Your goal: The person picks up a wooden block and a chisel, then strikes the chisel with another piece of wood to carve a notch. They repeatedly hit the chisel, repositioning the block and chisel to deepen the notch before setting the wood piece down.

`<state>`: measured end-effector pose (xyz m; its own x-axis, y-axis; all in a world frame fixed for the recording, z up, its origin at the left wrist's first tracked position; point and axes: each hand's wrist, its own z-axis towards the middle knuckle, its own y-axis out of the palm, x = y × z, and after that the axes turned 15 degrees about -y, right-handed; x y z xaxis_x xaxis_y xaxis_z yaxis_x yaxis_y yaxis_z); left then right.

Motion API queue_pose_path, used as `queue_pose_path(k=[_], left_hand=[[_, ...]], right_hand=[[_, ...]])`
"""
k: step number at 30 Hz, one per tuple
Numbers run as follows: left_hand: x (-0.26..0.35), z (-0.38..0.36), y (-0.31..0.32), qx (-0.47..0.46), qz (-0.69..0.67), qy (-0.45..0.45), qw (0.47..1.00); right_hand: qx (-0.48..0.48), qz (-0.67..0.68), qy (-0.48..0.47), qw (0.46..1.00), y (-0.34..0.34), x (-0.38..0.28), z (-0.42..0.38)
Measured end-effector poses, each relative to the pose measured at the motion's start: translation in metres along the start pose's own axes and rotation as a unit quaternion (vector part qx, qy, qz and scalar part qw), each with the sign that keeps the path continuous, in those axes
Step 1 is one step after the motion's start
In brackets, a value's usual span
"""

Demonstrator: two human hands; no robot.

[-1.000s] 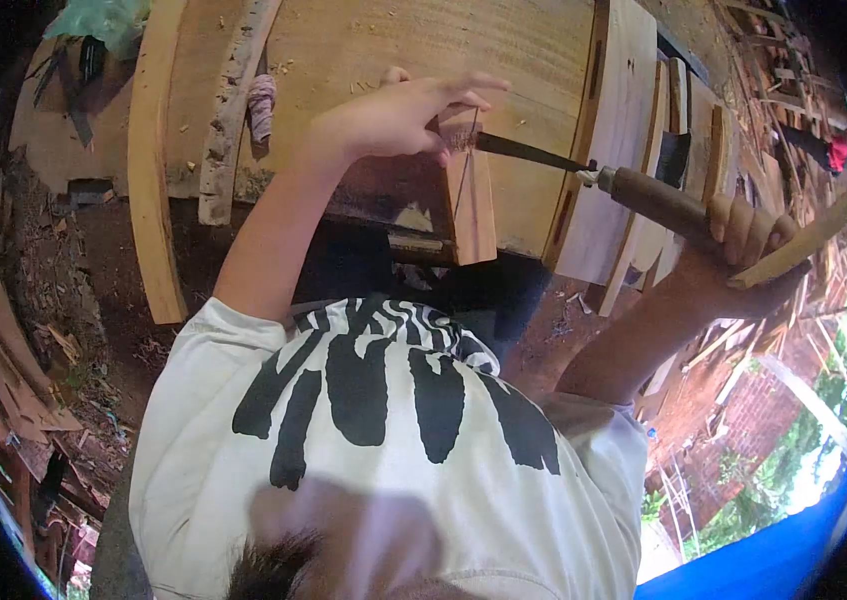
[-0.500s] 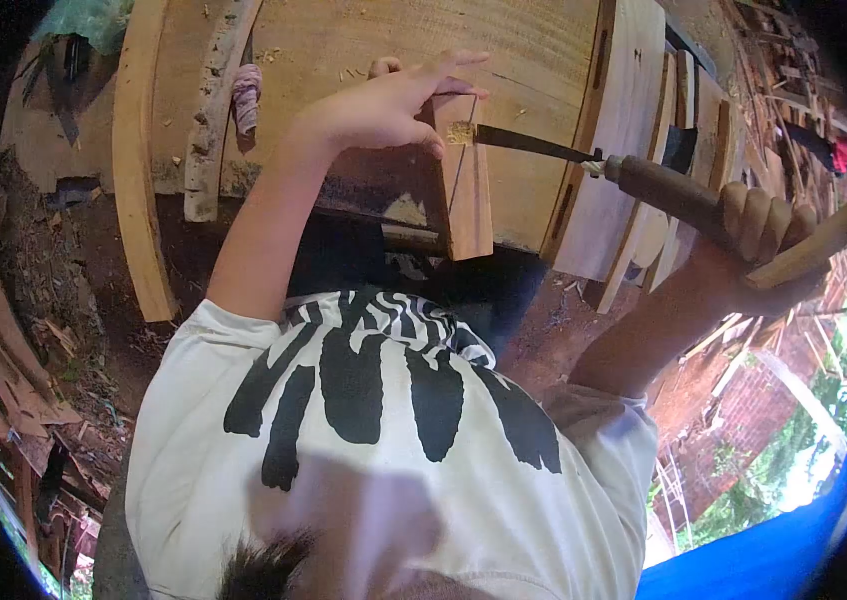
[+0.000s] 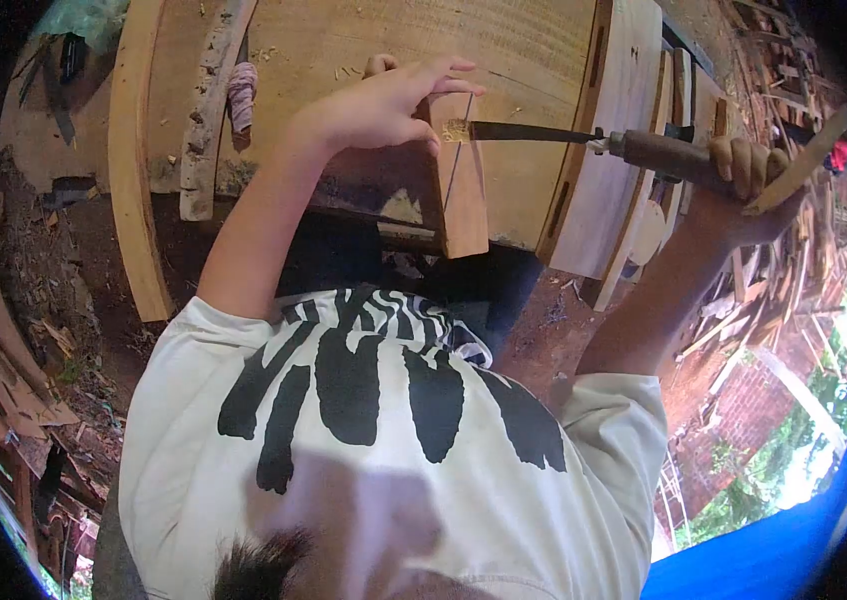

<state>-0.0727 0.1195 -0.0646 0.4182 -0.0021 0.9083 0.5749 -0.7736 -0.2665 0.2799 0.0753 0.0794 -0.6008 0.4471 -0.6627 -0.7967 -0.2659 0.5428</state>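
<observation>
A wooden block (image 3: 464, 210) with a dark line across it lies over the bench's near edge. My left hand (image 3: 393, 105) rests on its far end, thumb and fingers spread to either side, pressing or holding it. My right hand (image 3: 748, 170) is wrapped round the brown handle of a long-handled saw-like tool (image 3: 668, 160). Its dark narrow blade (image 3: 533, 133) reaches left, with the tip at a rough notch (image 3: 456, 130) in the block. A curved wooden piece at the handle's far end crosses beside my right hand.
Long planks (image 3: 138, 170) and a speckled strip (image 3: 205, 130) lie on the left of the bench (image 3: 343, 30), near a rolled pink cloth (image 3: 242, 98). More boards (image 3: 608, 150) stand right of the block. Wood scraps cover the ground, and a blue sheet (image 3: 773, 550) hangs at lower right.
My right hand and the tool's handle have moved up and slightly left, so the tool lies more level. The block and my left hand have shifted very slightly left.
</observation>
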Motion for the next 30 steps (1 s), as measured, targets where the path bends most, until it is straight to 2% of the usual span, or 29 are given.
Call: queue_pose_path(k=[3,5,6,9,10,12,14,16,18,19,21,24,25,27,30], left_hand=[[0.001,-0.003,0.001,0.022,0.026,0.010,0.999],[-0.002,-0.002,0.001,0.024,0.028,0.005,0.999],[-0.003,-0.002,0.001,0.024,0.030,0.000,0.999],[-0.004,-0.001,0.001,0.026,0.039,-0.003,0.999],[-0.005,-0.001,0.002,0.025,0.040,-0.003,0.999],[-0.005,0.001,0.005,0.050,0.064,-0.002,0.997],[-0.003,-0.001,0.005,0.039,0.049,-0.012,0.998],[-0.002,-0.002,0.005,0.029,0.034,-0.023,0.999],[-0.005,-0.002,0.006,0.116,0.153,0.060,0.980],[-0.007,-0.001,0.006,0.116,0.153,0.061,0.979],[-0.009,0.000,0.007,0.107,0.085,0.066,0.988],[-0.009,0.002,0.007,0.083,0.055,0.046,0.994],[-0.007,0.000,0.006,0.083,0.054,0.046,0.994],[-0.002,-0.004,0.005,0.118,0.136,0.051,0.982],[-0.009,-0.001,0.006,0.111,0.090,0.060,0.988]], right_hand=[[0.050,0.038,0.006,0.998,-0.012,0.002,-0.011],[0.096,0.070,-0.023,0.993,-0.013,0.005,-0.021],[0.097,0.071,-0.023,0.992,-0.016,0.005,-0.027],[0.199,0.028,-0.075,0.977,-0.021,0.007,-0.052],[0.199,0.027,-0.076,0.977,-0.021,0.008,-0.060],[0.259,0.039,-0.081,0.962,-0.019,0.009,-0.073],[0.255,0.029,-0.094,0.962,-0.017,0.008,-0.077],[0.204,0.030,-0.100,0.973,-0.018,0.001,-0.074],[0.186,0.053,-0.102,0.976,-0.020,-0.005,-0.066],[0.141,0.051,-0.108,0.983,-0.019,-0.007,-0.060],[0.067,0.033,-0.108,0.991,-0.013,-0.011,-0.047],[0.014,0.024,-0.091,0.995,-0.007,-0.011,-0.033],[0.014,0.024,-0.090,0.996,-0.005,-0.010,-0.030],[0.005,-0.005,-0.097,0.995,0.000,-0.009,-0.026],[-0.001,-0.011,-0.086,0.996,0.009,-0.009,-0.022]])
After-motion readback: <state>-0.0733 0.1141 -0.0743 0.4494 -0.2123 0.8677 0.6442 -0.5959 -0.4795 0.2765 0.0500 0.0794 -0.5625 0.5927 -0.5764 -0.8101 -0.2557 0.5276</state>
